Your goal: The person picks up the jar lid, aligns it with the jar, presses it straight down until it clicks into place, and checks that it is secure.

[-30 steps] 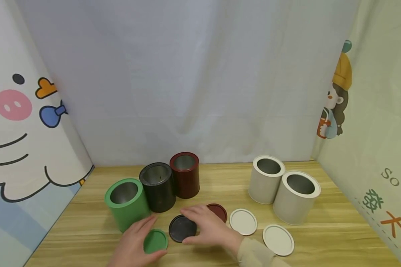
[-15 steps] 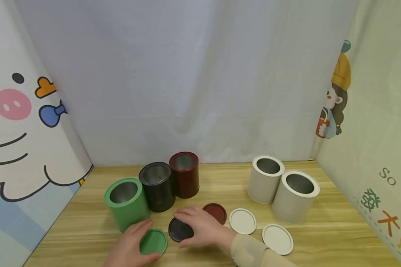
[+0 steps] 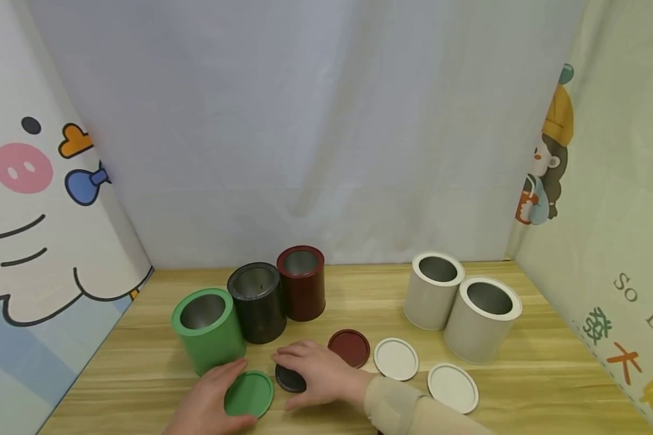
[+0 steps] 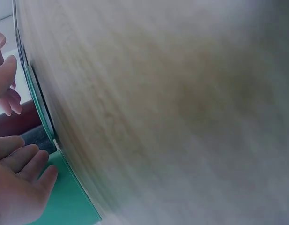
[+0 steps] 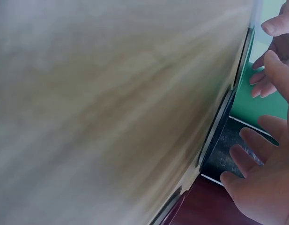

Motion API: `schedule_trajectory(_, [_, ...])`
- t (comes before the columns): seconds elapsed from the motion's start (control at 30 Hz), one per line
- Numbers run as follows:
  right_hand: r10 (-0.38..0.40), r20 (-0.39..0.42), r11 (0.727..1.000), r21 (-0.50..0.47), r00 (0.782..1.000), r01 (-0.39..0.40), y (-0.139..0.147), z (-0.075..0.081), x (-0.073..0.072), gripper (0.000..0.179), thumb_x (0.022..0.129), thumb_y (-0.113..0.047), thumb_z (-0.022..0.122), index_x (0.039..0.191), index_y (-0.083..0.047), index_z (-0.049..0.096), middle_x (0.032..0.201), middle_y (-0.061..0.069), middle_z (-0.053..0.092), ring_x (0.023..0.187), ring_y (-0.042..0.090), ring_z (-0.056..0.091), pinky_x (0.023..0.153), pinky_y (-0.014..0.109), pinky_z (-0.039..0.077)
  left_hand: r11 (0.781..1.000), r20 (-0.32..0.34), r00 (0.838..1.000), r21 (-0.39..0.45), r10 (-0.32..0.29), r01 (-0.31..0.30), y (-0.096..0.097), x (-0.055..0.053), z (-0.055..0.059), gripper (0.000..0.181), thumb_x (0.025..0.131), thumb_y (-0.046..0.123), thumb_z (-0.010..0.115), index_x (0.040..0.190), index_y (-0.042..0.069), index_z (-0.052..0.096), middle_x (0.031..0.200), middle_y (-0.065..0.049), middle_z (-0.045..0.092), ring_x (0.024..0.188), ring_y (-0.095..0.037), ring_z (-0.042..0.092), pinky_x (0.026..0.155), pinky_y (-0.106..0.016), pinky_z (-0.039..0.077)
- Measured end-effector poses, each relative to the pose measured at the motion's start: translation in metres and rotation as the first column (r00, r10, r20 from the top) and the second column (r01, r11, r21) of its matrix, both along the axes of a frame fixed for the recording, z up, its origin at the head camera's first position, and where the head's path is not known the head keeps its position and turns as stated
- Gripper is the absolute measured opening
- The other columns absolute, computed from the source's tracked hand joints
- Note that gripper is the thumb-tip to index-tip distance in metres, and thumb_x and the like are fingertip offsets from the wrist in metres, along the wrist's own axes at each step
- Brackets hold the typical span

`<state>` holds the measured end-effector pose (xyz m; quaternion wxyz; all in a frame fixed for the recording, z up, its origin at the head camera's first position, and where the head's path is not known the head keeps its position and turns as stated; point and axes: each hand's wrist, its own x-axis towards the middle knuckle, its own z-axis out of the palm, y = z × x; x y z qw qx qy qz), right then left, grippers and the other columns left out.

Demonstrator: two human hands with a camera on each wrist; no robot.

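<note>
My left hand [image 3: 209, 399] is low at the table with thumb and fingers spread on either side of a round green lid [image 3: 249, 395]. The left wrist view shows its fingers [image 4: 26, 161] loosely extended beside the green can [image 4: 67, 197]. My right hand [image 3: 323, 374] arches over a black lid [image 3: 289, 379], covering its right part. Thumb and fingers are apart there; in the right wrist view the fingers [image 5: 247, 161] look relaxed, in front of the black can [image 5: 221, 152]. Both lids lie flat on the table. Whether fingertips touch either rim I cannot tell.
Behind the hands stand lidless green [image 3: 214, 347], black [image 3: 262, 317] and dark red [image 3: 307, 296] cans. A dark red lid [image 3: 349, 348] and two white lids [image 3: 396, 359] lie to the right, near two open white cans [image 3: 427, 302]. A curtain [image 3: 326, 133] hangs behind the table.
My right hand has shifted left, covering more of the black lid and uncovering the dark red lid. My left hand has moved slightly left around the green lid. Cans and lids look unmoved.
</note>
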<state>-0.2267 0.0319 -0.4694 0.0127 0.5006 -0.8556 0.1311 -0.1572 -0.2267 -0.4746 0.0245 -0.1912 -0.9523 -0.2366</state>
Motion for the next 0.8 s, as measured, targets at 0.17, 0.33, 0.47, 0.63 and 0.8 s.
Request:
schedule_trajectory(0.17, [0.016,0.006,1.000,0.013,1.000,-0.017,-0.006,0.002,0.002,0.078,0.084,-0.054,0.074,0.147,-0.015,0.050,0.144,0.001,0.051,0.131,0.017,0.045,0.105,0.025,0.039,1.000,0.018,1.000,-0.003,-0.010,0.010,-0.003,0.001,-0.001,0.097,0.067,0.058,0.086,0.136,-0.003,0.056,0.132,-0.018,0.059,0.118,-0.037,0.057,0.092,-0.054,0.049])
schedule_trajectory(0.33, [0.047,-0.013,0.999,0.012,0.999,-0.047,-0.011,0.001,0.001,0.079,0.084,-0.056,0.073,0.147,-0.014,0.050,0.144,0.001,0.051,0.132,0.015,0.045,0.107,0.023,0.037,1.000,0.026,1.000,0.002,-0.015,0.015,-0.006,0.001,-0.003,0.098,0.065,0.056,0.087,0.136,-0.004,0.056,0.131,-0.019,0.059,0.116,-0.037,0.058,0.091,-0.054,0.049])
schedule_trajectory(0.47, [0.080,-0.023,0.997,0.010,0.997,-0.080,-0.013,-0.001,0.000,0.078,0.085,-0.056,0.072,0.146,-0.015,0.050,0.144,0.000,0.052,0.133,0.014,0.044,0.108,0.024,0.036,1.000,0.036,0.999,0.007,-0.028,0.028,-0.008,0.000,-0.005,0.099,0.065,0.056,0.088,0.136,-0.004,0.056,0.130,-0.020,0.060,0.115,-0.038,0.058,0.091,-0.054,0.049])
schedule_trajectory(0.63, [0.094,-0.018,0.995,0.021,0.995,-0.094,-0.016,-0.004,0.001,0.077,0.086,-0.057,0.070,0.147,-0.016,0.049,0.144,0.001,0.051,0.134,0.014,0.043,0.110,0.027,0.035,0.999,0.061,0.998,0.005,-0.032,0.031,-0.011,-0.001,-0.007,0.099,0.064,0.058,0.088,0.136,-0.004,0.056,0.130,-0.020,0.060,0.115,-0.038,0.058,0.091,-0.055,0.049])
schedule_trajectory(0.8, [0.080,-0.013,0.996,0.034,0.997,-0.079,-0.018,-0.006,0.001,0.076,0.086,-0.057,0.070,0.147,-0.016,0.050,0.143,0.000,0.052,0.133,0.014,0.045,0.109,0.026,0.035,0.999,0.108,0.993,0.009,-0.045,0.044,-0.014,-0.003,-0.007,0.100,0.065,0.059,0.087,0.136,-0.005,0.055,0.129,-0.021,0.060,0.115,-0.039,0.058,0.090,-0.056,0.049])
